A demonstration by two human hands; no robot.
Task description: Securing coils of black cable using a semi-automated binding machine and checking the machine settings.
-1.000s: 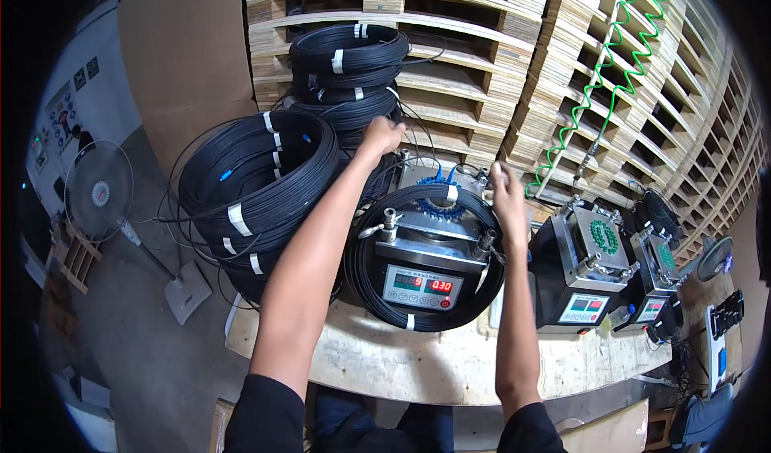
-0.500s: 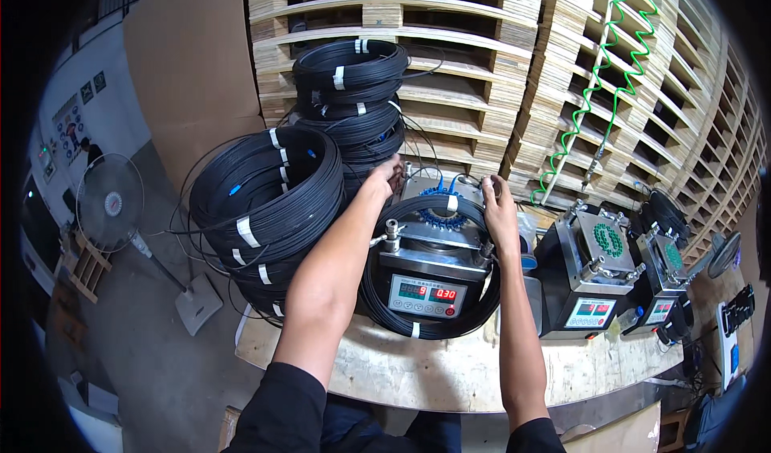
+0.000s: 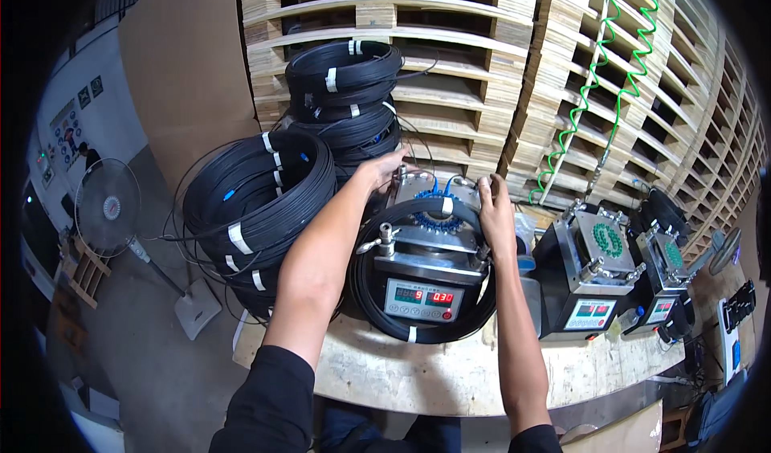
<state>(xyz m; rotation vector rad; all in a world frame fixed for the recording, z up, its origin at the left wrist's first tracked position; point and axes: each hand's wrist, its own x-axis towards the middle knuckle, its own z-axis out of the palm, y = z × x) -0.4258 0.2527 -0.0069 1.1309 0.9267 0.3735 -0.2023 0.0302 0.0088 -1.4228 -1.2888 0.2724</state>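
A bench machine (image 3: 426, 270) with a lit digital display stands before me, blue connectors (image 3: 438, 222) ringed on its metal top. A black cable coil (image 3: 411, 334) with white tape bands loops around the machine, its upper part crossing over the top. Two blue-ended leads rise at the back. My left hand (image 3: 385, 169) is at the far left corner, fingers curled about the corner knob (image 3: 403, 173). At the far right corner my right hand (image 3: 496, 208) has thumb and fingers bent together; what lies between them is hidden. A near-left corner knob (image 3: 386, 234) has a side lever.
Stacked black cable coils (image 3: 261, 212) stand left, with another stack (image 3: 344, 83) behind. Two similar machines (image 3: 590, 264) with green connectors are on the right of the wooden table (image 3: 377, 381). Wooden pallets (image 3: 450, 43) rise behind; green coiled hoses (image 3: 574, 124) hang there. A fan (image 3: 112, 206) stands left.
My left hand has moved a little farther in over the machine's far left corner, and its fingers now curl there. The right hand stays at the far right corner.
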